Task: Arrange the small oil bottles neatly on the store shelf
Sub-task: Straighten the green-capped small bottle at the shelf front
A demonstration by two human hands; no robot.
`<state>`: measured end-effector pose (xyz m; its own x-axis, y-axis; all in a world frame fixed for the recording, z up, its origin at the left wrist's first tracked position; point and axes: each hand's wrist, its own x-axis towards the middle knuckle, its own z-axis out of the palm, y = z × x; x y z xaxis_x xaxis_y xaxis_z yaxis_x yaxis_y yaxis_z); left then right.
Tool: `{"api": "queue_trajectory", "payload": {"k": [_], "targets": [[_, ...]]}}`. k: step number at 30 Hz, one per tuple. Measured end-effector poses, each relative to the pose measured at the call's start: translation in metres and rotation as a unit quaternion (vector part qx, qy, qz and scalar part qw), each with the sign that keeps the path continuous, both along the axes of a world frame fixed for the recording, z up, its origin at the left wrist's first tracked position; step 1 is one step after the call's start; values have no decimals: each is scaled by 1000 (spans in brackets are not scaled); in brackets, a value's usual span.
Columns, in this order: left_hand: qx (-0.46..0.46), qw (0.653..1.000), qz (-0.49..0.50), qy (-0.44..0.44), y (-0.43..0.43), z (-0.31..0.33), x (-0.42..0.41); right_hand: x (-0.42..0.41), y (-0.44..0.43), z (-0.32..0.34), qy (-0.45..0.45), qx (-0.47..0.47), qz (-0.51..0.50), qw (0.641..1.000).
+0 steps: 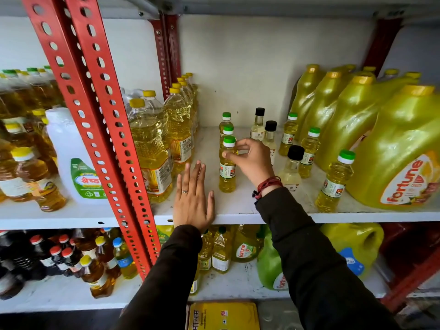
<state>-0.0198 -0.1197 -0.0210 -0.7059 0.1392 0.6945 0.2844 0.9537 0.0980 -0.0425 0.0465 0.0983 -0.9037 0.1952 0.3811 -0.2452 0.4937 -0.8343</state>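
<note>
Three small green-capped oil bottles stand in a straight row running back on the white shelf [238,211]. My right hand [252,160] pinches the shoulder of the front bottle [227,173] of that row, which stands upright on the shelf. My left hand [192,198] lies flat, palm down, fingers together, on the shelf just left of the row and holds nothing. To the right, three more green-capped small bottles [333,184] stand loosely spread, mixed with three black-capped clear bottles [291,170].
Tall yellow-capped oil bottles [152,153] line the left side beside a red perforated upright [114,139]. Big yellow Fortune jugs [400,153] fill the right. Lower shelves carry more bottles and jugs. The white back wall stands behind the small bottles.
</note>
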Motion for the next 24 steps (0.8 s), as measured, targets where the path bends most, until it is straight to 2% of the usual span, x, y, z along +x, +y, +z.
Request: {"api": "queue_trajectory", "payload": {"k": [7,12,24], "targets": [[6,1000,1,-6,1,0,0,1,-5,-2,35,71,-90,993],[4,1000,5,-12,1,0,0,0,-3,-6,-3,-8,-26,1000],[9,1000,8,-17,1,-1,1,11,0,-13,-6,-19,31,999]]}}
